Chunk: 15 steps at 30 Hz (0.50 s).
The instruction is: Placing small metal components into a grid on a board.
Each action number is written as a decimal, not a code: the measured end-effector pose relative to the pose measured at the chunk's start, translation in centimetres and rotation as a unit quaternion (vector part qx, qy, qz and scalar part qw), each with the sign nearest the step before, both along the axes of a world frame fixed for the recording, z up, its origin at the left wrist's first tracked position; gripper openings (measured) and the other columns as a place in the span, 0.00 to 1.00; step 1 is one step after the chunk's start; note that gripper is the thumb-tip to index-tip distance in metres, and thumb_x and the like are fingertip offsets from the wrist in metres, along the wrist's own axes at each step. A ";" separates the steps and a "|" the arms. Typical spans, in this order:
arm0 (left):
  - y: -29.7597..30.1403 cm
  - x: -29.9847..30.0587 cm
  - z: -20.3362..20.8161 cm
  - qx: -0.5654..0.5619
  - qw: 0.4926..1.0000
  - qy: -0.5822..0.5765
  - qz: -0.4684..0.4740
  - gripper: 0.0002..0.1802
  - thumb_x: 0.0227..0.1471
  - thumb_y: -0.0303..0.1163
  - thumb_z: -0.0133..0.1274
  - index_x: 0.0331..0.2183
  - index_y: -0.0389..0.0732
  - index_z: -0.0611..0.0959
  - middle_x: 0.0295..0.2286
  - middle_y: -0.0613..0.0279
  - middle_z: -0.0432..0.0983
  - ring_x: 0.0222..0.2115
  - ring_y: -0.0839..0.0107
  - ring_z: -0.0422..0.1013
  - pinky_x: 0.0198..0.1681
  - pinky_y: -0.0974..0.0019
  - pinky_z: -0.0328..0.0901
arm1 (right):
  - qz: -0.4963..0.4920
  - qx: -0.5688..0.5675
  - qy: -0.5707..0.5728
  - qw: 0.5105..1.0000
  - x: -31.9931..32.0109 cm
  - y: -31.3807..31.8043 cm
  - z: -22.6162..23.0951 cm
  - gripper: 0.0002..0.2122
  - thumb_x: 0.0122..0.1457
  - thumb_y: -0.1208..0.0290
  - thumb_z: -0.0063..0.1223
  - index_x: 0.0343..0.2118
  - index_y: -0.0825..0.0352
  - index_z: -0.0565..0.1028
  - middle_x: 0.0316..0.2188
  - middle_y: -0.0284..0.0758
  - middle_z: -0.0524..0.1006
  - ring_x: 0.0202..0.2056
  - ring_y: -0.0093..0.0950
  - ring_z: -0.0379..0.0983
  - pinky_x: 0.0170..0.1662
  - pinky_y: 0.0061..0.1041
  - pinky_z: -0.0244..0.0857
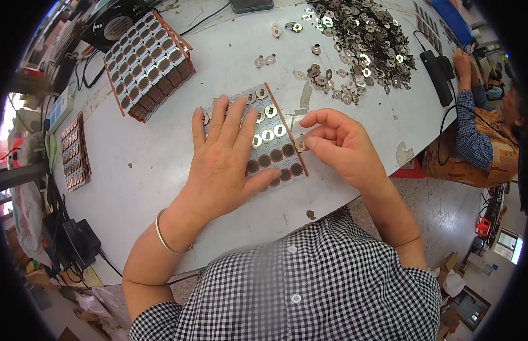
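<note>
From the head view, a white table (pixel 161 165) carries a heap of loose metal contacts (pixel 360 40) at the far right, a brown-framed cell block (pixel 149 65) at the far left and a smaller loaded strip (pixel 75 150) near the left edge; another person's checked sleeve (pixel 471 136) rests at the right rim. The left hand (pixel 221 156) lies flat, fingers spread, over the cell tray (pixel 272 142), covering its left half. The right hand (pixel 337 145) pinches a small metal contact (pixel 301 142) just at the tray's right edge.
</note>
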State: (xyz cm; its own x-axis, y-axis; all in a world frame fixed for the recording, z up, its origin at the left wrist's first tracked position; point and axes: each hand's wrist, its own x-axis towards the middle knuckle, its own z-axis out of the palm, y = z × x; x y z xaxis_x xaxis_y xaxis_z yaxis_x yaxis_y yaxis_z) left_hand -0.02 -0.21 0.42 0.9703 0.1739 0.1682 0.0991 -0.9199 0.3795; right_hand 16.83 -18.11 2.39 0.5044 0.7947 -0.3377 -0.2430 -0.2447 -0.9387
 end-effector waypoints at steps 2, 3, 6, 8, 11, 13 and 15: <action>-0.1 -0.1 0.1 0.006 1.000 0.001 0.001 0.53 0.46 0.54 0.66 0.61 0.27 0.68 0.64 0.37 0.58 0.68 0.39 0.50 0.68 0.33 0.36 | 0.005 -0.016 -0.001 1.000 0.2 -0.1 1.0 0.12 0.63 0.81 0.53 0.49 0.69 0.76 0.34 0.25 0.80 0.30 0.09 0.71 0.32 0.10 0.62; 0.0 0.0 0.1 0.006 1.000 0.001 0.001 0.53 0.46 0.54 0.66 0.61 0.27 0.68 0.64 0.37 0.58 0.68 0.39 0.50 0.68 0.33 0.36 | 0.008 -0.032 0.000 0.999 0.2 -0.1 1.2 0.12 0.63 0.81 0.53 0.49 0.69 0.77 0.34 0.24 0.80 0.31 0.09 0.71 0.32 0.09 0.62; 0.0 0.0 -0.1 0.004 1.000 0.000 -0.001 0.52 0.46 0.54 0.66 0.61 0.27 0.68 0.64 0.37 0.58 0.67 0.38 0.50 0.68 0.33 0.36 | 0.011 -0.005 -0.016 1.000 0.2 -0.3 0.8 0.11 0.63 0.81 0.53 0.47 0.70 0.78 0.35 0.25 0.80 0.33 0.10 0.73 0.36 0.10 0.66; 0.0 0.0 -0.1 0.008 1.000 -0.003 -0.002 0.52 0.46 0.53 0.66 0.62 0.27 0.67 0.64 0.37 0.58 0.67 0.38 0.50 0.68 0.34 0.36 | 0.010 0.002 -0.016 1.000 0.0 -0.3 0.6 0.11 0.62 0.81 0.54 0.47 0.71 0.78 0.35 0.26 0.80 0.35 0.11 0.75 0.37 0.10 0.68; 0.0 0.0 -0.1 0.007 1.000 -0.004 -0.001 0.52 0.46 0.52 0.66 0.62 0.27 0.67 0.64 0.37 0.58 0.67 0.38 0.50 0.68 0.34 0.36 | 0.021 0.004 -0.023 0.999 0.4 -0.6 0.0 0.11 0.62 0.83 0.55 0.46 0.72 0.78 0.37 0.27 0.81 0.37 0.13 0.77 0.41 0.12 0.71; 0.0 0.0 0.0 0.008 1.000 -0.004 -0.001 0.52 0.46 0.52 0.66 0.62 0.27 0.67 0.64 0.37 0.59 0.67 0.38 0.50 0.68 0.34 0.36 | 0.035 -0.003 -0.031 0.999 0.5 -0.7 0.0 0.11 0.61 0.84 0.55 0.46 0.72 0.78 0.38 0.28 0.81 0.39 0.13 0.78 0.44 0.13 0.72; 0.0 0.0 -0.1 0.008 1.000 -0.005 0.000 0.51 0.46 0.52 0.65 0.62 0.28 0.67 0.64 0.37 0.59 0.67 0.37 0.50 0.68 0.34 0.37 | 0.044 -0.021 -0.040 0.998 0.4 -0.5 0.1 0.11 0.61 0.85 0.56 0.45 0.71 0.77 0.38 0.29 0.81 0.39 0.13 0.77 0.43 0.13 0.72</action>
State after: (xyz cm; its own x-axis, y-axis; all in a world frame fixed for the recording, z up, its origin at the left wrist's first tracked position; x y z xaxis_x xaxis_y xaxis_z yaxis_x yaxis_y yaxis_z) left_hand -0.01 -0.22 0.36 0.9686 0.1709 0.1805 0.0952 -0.9259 0.3657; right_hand 17.24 -18.62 2.51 0.4597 0.8234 -0.3327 -0.1439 -0.3005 -0.9428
